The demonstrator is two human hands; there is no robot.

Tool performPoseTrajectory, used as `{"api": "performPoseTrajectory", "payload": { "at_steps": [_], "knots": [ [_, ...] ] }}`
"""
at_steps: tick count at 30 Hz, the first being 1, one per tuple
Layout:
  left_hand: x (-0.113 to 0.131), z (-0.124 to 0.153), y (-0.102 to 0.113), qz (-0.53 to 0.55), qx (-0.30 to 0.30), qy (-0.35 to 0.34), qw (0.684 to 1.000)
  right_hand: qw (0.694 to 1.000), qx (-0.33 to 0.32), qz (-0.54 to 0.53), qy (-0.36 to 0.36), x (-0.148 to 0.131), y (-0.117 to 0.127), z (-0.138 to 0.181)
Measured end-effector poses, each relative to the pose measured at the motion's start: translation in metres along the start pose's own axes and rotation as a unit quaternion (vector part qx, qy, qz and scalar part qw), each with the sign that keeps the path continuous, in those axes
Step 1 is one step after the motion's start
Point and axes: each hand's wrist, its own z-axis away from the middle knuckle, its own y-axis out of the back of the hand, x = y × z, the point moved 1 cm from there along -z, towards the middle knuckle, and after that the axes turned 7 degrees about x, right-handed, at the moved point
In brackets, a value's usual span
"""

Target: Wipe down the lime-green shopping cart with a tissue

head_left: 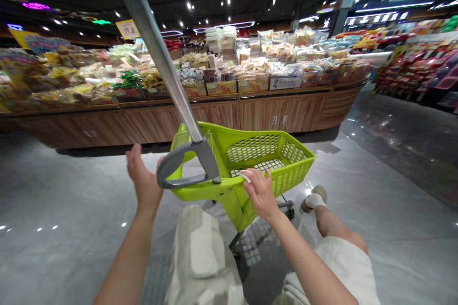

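Note:
A lime-green plastic shopping cart basket (286, 164) stands right in front of me on a wheeled frame. A long grey metal handle pole (161, 57) rises from it toward the top left, ending in a grey loop grip (179, 162). My left hand (143, 178) is open, fingers stretched up, just left of the loop grip and not gripping it. My right hand (259, 190) rests on the basket's near rim with fingers curled over the edge. My legs in light shorts and one foot (313, 198) show below.
A long wooden display counter (222, 114) piled with packaged snacks runs across the back. More stocked shelves (418, 66) stand at the right. Glossy grey floor (386, 176) spreads on both sides of the cart.

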Motion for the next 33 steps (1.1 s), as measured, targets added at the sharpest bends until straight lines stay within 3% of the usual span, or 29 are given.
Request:
{"api": "performPoseTrajectory", "payload": {
  "at_steps": [2, 3, 4, 5, 7, 8, 11, 15, 20, 25, 28, 33],
  "knots": [
    [0.028, 0.015, 0.019, -0.079, 0.124, -0.069, 0.987, 1.0, 0.005, 0.008, -0.018, -0.011, -0.004, 0.001],
    [0.044, 0.026, 0.024, -0.084, 0.141, -0.108, 0.98, 0.999, 0.01, 0.015, -0.031, -0.017, -0.006, 0.001],
    [0.059, 0.039, 0.025, -0.077, 0.111, -0.147, 0.98, 0.999, 0.016, 0.024, -0.043, -0.021, -0.009, 0.001],
    [0.073, 0.053, 0.022, -0.07, 0.026, -0.192, 0.978, 0.998, 0.02, 0.034, -0.053, -0.025, -0.011, 0.001],
    [0.094, 0.08, 0.008, -0.107, -0.197, -0.313, 0.923, 0.997, 0.027, 0.052, -0.055, -0.03, -0.017, 0.002],
    [0.1, 0.091, 0.0, -0.147, -0.24, -0.327, 0.902, 0.997, 0.031, 0.059, -0.049, -0.031, -0.019, 0.003],
    [0.102, 0.108, -0.023, -0.233, -0.293, -0.286, 0.882, 0.997, 0.045, 0.064, -0.024, -0.029, -0.021, 0.008],
    [0.096, 0.11, -0.034, -0.267, -0.299, -0.253, 0.88, 0.998, 0.055, 0.027, -0.007, -0.021, -0.02, 0.017],
    [0.094, 0.106, -0.032, -0.239, -0.313, -0.241, 0.887, 0.99, 0.098, -0.046, -0.088, -0.013, -0.01, 0.023],
    [0.087, 0.101, -0.034, -0.205, -0.33, -0.24, 0.889, 0.959, 0.152, -0.18, -0.157, -0.01, 0.004, 0.01],
    [0.084, 0.098, -0.038, -0.196, -0.333, -0.243, 0.89, 0.97, 0.154, -0.135, -0.131, -0.012, 0.005, -0.003],
    [0.086, 0.093, -0.044, -0.206, -0.344, -0.239, 0.884, 0.995, 0.076, -0.046, -0.043, -0.029, -0.017, -0.012]
  ]
}}
